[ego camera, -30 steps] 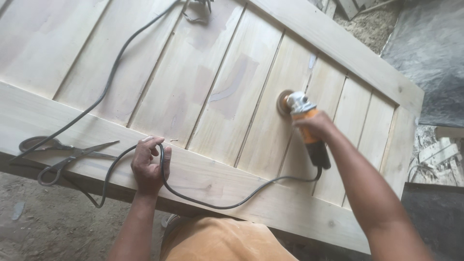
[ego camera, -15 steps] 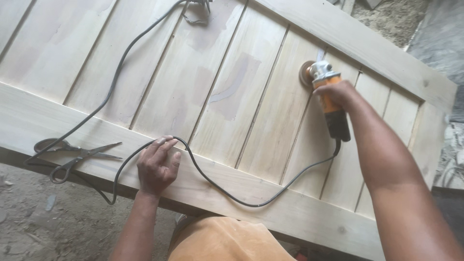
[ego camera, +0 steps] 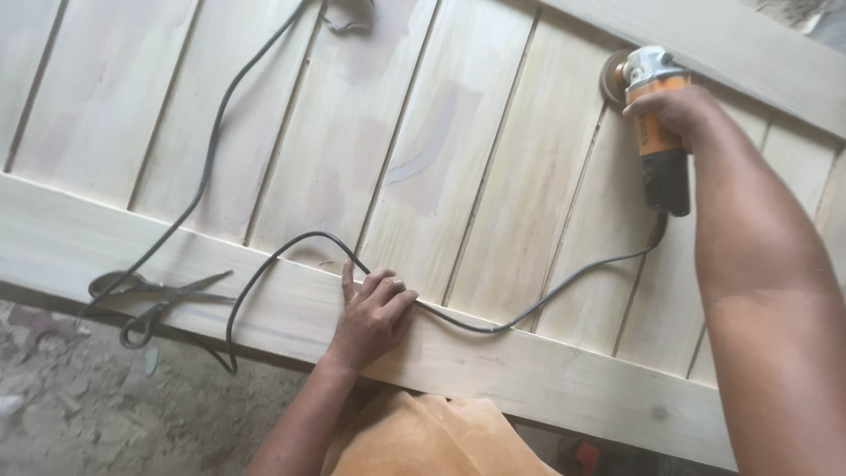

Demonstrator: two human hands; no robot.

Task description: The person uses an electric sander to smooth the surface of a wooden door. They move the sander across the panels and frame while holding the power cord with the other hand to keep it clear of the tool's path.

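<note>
Right hand: the right hand (ego camera: 674,107), at the upper right of the frame, is wrapped around the orange body of a grinder (ego camera: 654,132), fingers closed over the top of it.
Grinder: it lies along the boards with its grey metal head toward the top edge of the frame and its black tail end pointing down; the round sanding disc (ego camera: 612,77) at its head sits on the wood, just below the wide top rail of the door.
Left hand: the left hand (ego camera: 371,315), low in the middle of the frame, rests palm down on the wide bottom rail, fingers loosely spread and bent; the cord passes under or just beside its fingers, and I cannot tell whether it grips the cord.
Cord: a black cord (ego camera: 546,295) leaves the grinder's tail, sags down to the left hand, loops up and over to the left, drops off the near edge of the door, and another stretch runs up toward the top of the frame.
Door: a pale wooden door (ego camera: 493,176) of narrow upright boards fills most of the frame, lying flat.
Scissors: a pair of scissors (ego camera: 150,295) lies on the bottom rail at the lower left, blades pointing right, well apart from the left hand.
Ground: dusty ground (ego camera: 97,414) shows at the lower left.
</note>
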